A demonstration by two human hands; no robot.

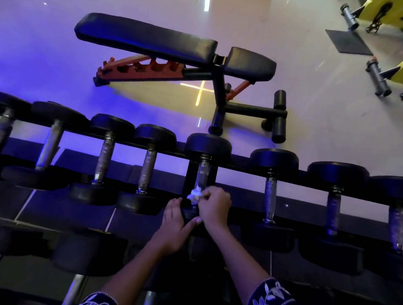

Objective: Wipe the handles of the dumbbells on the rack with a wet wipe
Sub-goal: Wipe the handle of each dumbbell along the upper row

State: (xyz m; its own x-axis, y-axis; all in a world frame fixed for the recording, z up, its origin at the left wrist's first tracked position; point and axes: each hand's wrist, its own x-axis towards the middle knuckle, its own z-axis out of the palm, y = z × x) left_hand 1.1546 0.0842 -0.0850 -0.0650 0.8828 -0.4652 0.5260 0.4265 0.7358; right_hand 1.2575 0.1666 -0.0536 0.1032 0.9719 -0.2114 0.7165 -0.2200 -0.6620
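Two hands met at one dumbbell point(208, 145) in the upper row of the rack point(241, 167). The right hand point(215, 206) had its fingers curled tight round a crumpled white wet wipe point(195, 194), which was pressed against the near end of the steel handle point(203, 173). The left hand point(172, 223) lay on that dumbbell's near end, fingers straight and loosely apart.

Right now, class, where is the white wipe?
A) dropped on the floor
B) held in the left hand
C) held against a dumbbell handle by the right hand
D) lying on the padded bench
C: the right hand pinches the wet wipe against the near end of a dumbbell handle, while the left hand holds no wipe.
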